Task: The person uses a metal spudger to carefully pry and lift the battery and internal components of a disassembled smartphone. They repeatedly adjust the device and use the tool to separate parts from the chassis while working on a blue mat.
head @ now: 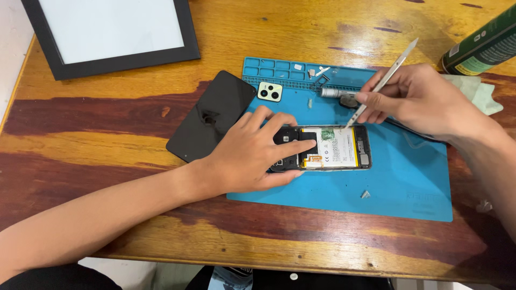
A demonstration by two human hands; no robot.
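At upper left of the frame I note a black-framed panel point(110, 32) lying on the wooden desk point(107, 134). Right of it, a dark back cover point(210, 115) rests half on the blue work mat point(408, 177). At centre, my left hand point(252, 153) presses flat on the opened phone point(333, 149), fingers spread, clasping nothing. A small camera module point(270, 91) sits above it, near the mat's tray compartments. At right, my right hand point(416, 99) has its grip closed on a thin metal pry tool point(382, 80), tip touching the phone's upper edge. A green can point(481, 45) lies at upper right.
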